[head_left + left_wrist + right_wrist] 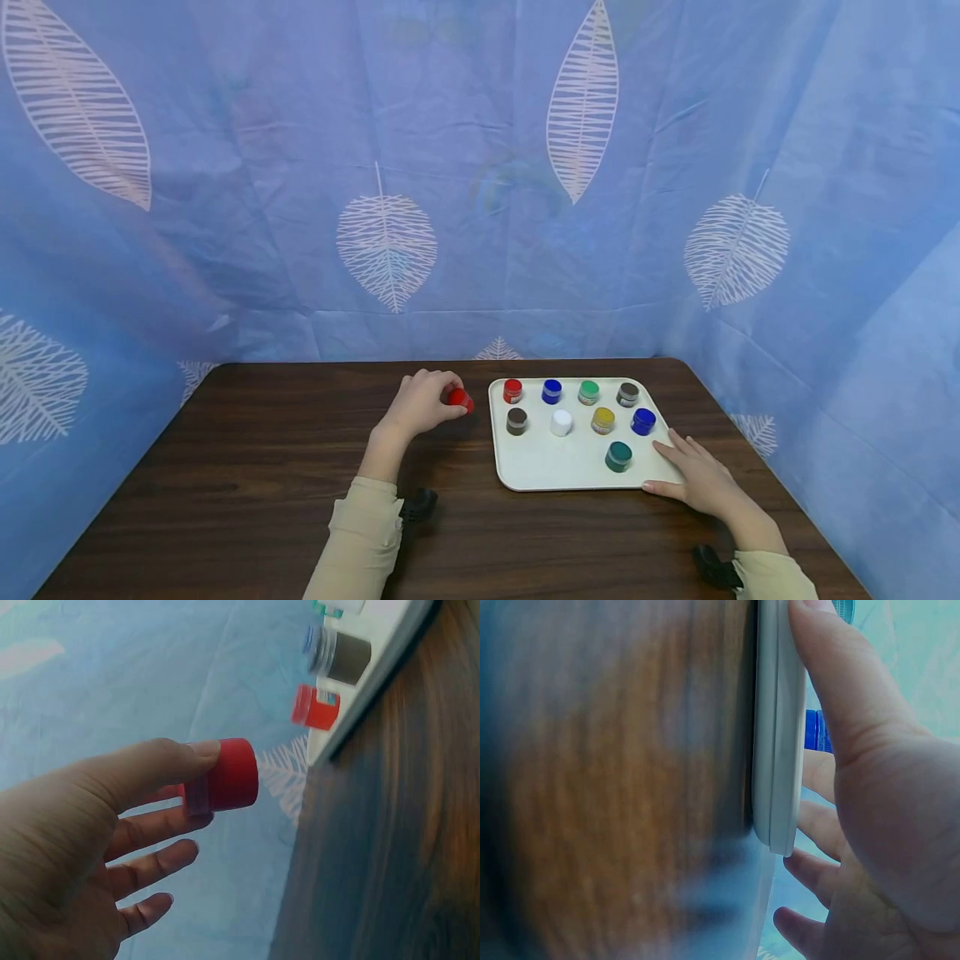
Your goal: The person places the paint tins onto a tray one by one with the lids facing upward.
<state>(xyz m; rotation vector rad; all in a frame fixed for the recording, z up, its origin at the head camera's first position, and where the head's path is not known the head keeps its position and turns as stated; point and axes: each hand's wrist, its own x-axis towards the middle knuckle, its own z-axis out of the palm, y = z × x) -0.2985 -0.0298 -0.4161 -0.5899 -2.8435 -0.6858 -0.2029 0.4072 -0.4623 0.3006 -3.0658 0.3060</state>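
Observation:
Left of the tray, my left hand [420, 406] pinches a small red paint jar [461, 401] between thumb and fingers. In the left wrist view the jar [234, 776] is held tilted on its side above the table, the lower fingers spread away from it. My right hand [701, 481] rests at the right front corner of a white tray [555, 471], its fingers extended along the rim and the thumb lying on the front edge. Nearest to that hand on the tray are a blue jar [642, 422] and a dark green jar [618, 456].
Along the tray's back stand red [512, 391], blue [551, 392], green [588, 392] and grey [627, 394] jars. Brown [517, 421], white [561, 422] and yellow [602, 420] jars stand in front of them. Blue leaf-patterned cloth [465, 250] hangs behind the dark wooden table [247, 467].

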